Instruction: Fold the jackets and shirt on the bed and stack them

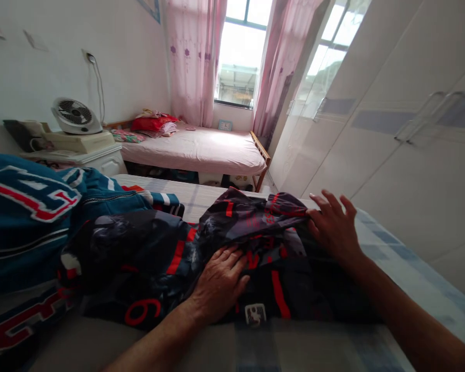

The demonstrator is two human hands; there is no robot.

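Lying bunched across a white-and-blue checked sheet [418, 268], a black fabric garment with red stripes and figures [256, 227] is filling the space under both hands. The left hand [222, 279] is pressing on it, grip flat and wide; the right hand [335, 227] is meeting its edge, though whether that grip is pinching cloth, I cannot tell. A teal garment with white-edged red lettering [42, 222] is crowding its left side. Beyond, a pink-sheeted wooden bed [201, 150] and a round grey fan [75, 114] are standing well apart.
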